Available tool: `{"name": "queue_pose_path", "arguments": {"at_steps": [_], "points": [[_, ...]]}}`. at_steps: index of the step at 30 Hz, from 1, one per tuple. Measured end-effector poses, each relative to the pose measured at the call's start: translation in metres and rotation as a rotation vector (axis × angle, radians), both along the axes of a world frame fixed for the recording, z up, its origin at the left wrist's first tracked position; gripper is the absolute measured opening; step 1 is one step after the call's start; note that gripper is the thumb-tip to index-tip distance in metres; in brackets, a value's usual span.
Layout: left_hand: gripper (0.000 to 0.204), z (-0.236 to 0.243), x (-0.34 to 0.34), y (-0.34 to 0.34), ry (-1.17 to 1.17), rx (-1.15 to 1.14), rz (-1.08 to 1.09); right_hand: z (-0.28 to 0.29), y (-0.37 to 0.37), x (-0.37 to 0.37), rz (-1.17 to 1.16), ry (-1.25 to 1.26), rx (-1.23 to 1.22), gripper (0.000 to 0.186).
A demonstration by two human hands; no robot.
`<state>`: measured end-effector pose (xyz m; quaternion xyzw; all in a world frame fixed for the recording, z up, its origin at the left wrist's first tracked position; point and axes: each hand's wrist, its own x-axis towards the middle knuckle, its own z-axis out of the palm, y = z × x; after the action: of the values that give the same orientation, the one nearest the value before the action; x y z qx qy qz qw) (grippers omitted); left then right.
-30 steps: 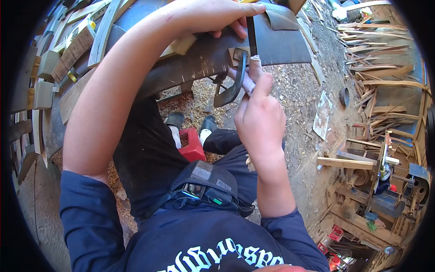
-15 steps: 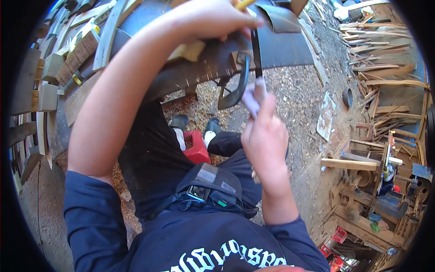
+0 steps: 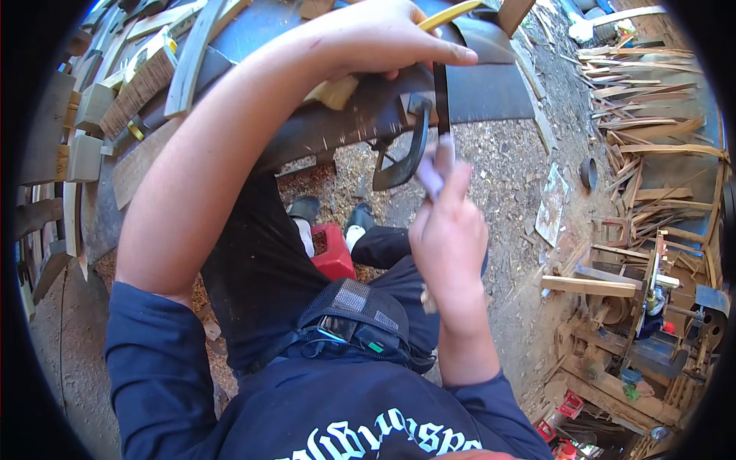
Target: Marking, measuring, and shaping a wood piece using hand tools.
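My left hand (image 3: 399,38) reaches over the workbench (image 3: 491,92), thumb stretched to the right. A slim yellow stick (image 3: 452,15) pokes out between its thumb and forefinger; the other fingers are mostly hidden. Below the thumb passes a long, narrow dark bar (image 3: 442,100), perhaps a file. Its near end goes into a pale purple cloth (image 3: 431,178), which my closed right hand (image 3: 448,230) grips, slightly blurred. Just left of the bar, a dark metal clamp (image 3: 418,146) hangs at the bench edge, by a small wooden block. What the bar touches under my left hand is hidden.
Wooden pieces (image 3: 138,92) crowd the left side of the bench. A red stool-like object (image 3: 333,253) stands between my feet. Wood chips cover the ground (image 3: 498,169). Stacked offcuts (image 3: 652,115) and a machine with wooden framing (image 3: 652,299) occupy the right.
My left hand has shifted right with the yellow stick, showing more of the stick. The dark bar has moved slightly right and nearer; my right hand keeps its grip on the cloth.
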<state>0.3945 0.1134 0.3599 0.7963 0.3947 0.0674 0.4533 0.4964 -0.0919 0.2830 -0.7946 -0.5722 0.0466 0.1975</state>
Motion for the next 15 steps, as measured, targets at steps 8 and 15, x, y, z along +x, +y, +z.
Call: {"name": "queue_pose_path", "arguments": {"at_steps": [8,15], "points": [[0.042,-0.042,0.002,0.011,-0.307,-0.005,-0.152,0.001,0.002,0.000,0.043,-0.157,-0.117,0.041],[0.033,-0.014,-0.010,0.010,-0.341,-0.140,-0.043,0.008,0.030,0.006,-0.006,-0.119,-0.086,0.038]]}}
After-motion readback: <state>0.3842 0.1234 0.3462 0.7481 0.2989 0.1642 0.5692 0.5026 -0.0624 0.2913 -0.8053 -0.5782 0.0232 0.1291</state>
